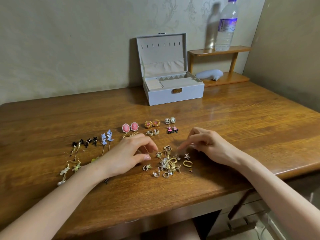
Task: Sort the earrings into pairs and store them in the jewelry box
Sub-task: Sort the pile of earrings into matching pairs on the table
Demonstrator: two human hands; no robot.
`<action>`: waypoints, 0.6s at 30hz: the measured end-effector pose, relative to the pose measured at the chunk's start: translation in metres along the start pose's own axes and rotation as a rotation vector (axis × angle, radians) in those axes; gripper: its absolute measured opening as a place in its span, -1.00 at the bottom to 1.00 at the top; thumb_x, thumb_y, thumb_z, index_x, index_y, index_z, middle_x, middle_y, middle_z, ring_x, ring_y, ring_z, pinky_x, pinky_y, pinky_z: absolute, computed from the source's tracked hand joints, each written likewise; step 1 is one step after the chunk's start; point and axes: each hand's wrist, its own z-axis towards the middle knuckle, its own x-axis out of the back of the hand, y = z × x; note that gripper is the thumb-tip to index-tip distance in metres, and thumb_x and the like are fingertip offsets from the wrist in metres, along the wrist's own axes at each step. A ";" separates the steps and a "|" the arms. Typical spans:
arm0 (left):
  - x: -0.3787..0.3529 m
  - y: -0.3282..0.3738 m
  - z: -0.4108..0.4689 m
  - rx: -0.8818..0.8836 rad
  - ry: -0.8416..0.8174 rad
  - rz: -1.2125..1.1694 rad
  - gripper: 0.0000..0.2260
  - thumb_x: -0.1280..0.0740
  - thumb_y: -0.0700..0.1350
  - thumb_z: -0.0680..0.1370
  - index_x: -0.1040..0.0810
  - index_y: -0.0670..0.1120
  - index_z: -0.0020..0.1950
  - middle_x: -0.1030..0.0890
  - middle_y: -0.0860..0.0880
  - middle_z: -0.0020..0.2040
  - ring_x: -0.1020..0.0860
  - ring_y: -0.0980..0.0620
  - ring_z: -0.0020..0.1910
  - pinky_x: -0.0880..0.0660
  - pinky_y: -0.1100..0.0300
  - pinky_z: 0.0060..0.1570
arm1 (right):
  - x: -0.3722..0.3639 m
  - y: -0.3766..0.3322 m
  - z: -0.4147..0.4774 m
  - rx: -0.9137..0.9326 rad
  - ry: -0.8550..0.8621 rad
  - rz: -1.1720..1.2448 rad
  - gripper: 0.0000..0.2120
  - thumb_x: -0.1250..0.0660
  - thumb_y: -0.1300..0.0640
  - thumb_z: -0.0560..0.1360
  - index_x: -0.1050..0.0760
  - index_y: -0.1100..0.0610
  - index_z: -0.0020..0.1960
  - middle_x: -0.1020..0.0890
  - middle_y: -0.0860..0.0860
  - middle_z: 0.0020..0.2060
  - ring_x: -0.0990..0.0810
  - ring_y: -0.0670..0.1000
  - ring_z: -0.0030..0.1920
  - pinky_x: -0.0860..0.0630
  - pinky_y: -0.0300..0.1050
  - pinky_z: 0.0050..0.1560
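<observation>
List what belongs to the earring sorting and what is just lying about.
Job: open jewelry box, paired earrings in rows, unsorted earring pile.
Lying about: water bottle, wooden shelf, pale grey object on its lower board.

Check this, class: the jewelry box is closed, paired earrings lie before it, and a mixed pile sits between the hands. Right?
No: the head view shows the jewelry box open. Paired earrings do lie before it, and the mixed pile sits between the left hand and right hand.

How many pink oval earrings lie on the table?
2. One pink oval earring and its twin lie side by side beyond the left hand; that hand may hide others.
</observation>
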 end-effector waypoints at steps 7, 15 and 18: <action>-0.004 -0.004 0.001 -0.041 -0.033 0.087 -0.88 -0.30 -0.12 0.54 -0.56 0.08 0.01 -0.45 0.20 0.01 -0.43 0.35 0.02 -0.33 0.51 -0.04 | -0.005 0.004 -0.001 -0.007 0.043 0.025 -0.65 -0.25 0.34 0.53 -0.66 -0.07 -0.06 -0.51 -0.06 -0.16 -0.49 -0.10 -0.12 -0.39 -0.27 -0.15; 0.008 -0.006 -0.009 -0.024 -0.008 0.045 -0.92 -0.40 -0.09 0.47 -0.53 0.05 -0.09 -0.50 0.17 -0.06 -0.47 0.23 -0.06 -0.40 0.44 -0.10 | 0.005 0.010 -0.004 -0.015 0.110 0.118 -0.73 -0.34 0.40 0.45 -0.68 0.08 -0.09 -0.58 -0.02 -0.18 -0.58 -0.07 -0.25 -0.51 -0.25 -0.22; 0.005 -0.007 -0.012 -0.014 -0.094 0.094 -0.87 -0.42 0.01 0.44 -0.53 0.09 -0.07 -0.48 0.19 -0.06 -0.48 0.25 -0.06 -0.39 0.43 -0.07 | 0.004 0.009 -0.003 -0.011 0.134 0.070 -0.81 -0.42 0.30 0.42 -0.68 0.04 -0.10 -0.63 -0.06 -0.19 -0.60 -0.09 -0.22 -0.51 -0.24 -0.15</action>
